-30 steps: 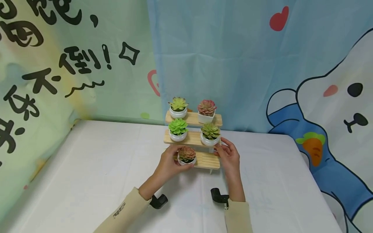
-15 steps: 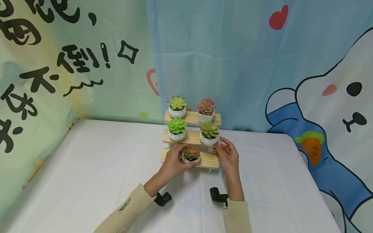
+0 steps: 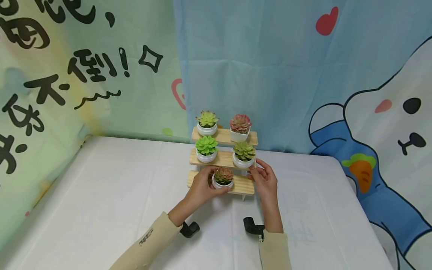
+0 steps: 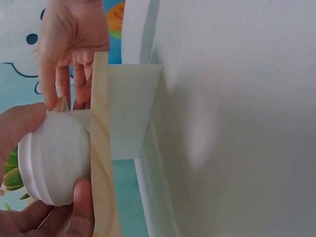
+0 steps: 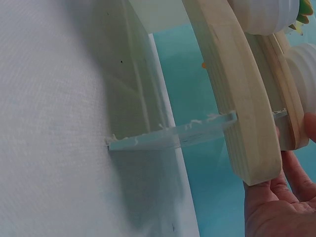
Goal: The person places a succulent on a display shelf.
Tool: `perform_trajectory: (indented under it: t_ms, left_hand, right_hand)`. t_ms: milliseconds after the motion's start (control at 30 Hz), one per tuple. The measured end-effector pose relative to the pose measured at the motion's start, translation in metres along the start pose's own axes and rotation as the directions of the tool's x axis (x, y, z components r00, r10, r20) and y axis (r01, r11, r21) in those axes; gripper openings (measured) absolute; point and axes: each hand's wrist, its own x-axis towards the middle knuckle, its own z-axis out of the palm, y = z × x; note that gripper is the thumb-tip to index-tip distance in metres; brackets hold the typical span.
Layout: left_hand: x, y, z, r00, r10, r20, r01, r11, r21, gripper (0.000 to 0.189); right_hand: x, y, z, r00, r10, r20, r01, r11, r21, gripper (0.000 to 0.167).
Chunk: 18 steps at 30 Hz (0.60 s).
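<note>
My left hand grips a small white pot with a reddish-green succulent. In the left wrist view, the white pot lies between thumb and fingers, its base against or very close to the wooden board. This is the lowest tier of a three-tier wooden plant stand; the pot is near the middle of that tier. My right hand pinches the right end of the middle tier, thumb above and fingers beneath. In the right wrist view that hand is partly cut off.
Two potted succulents stand on each upper tier: bright green and dark green in the middle, yellow-green and red on top. A white cloth covers the table. A printed curtain hangs behind.
My left hand has slid the potted succulent to the right along the lowest tier, mostly in the earlier half second. My right hand has stayed at the stand's middle tier.
</note>
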Motion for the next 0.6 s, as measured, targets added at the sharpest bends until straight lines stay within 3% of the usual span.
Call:
perform_trajectory:
  t_ms: [167, 333, 500, 600]
  left_hand:
    - [0.001, -0.003, 0.008, 0.999, 0.03, -0.01, -0.03, 1.0, -0.003, 0.06]
    - [-0.001, -0.004, 0.009, 0.999, 0.044, -0.019, -0.044, 0.999, 0.001, 0.061]
    - [-0.013, -0.007, 0.008, 1.0, -0.012, -0.028, 0.012, 1.0, 0.008, 0.078]
    - [-0.021, -0.007, 0.003, 0.997, -0.057, -0.047, 0.058, 0.998, 0.002, 0.085]
  right_hand:
    - [-0.002, -0.006, -0.004, 1.0, 0.002, -0.005, -0.002, 1.0, -0.01, 0.071]
    - [-0.019, -0.029, 0.005, 1.0, 0.02, -0.017, -0.02, 1.0, 0.001, 0.058]
    - [-0.032, -0.032, 0.009, 0.999, 0.017, -0.029, -0.018, 1.0, -0.023, 0.053]
    - [-0.031, -0.032, 0.004, 0.995, -0.011, -0.095, 0.006, 0.999, -0.045, 0.051]
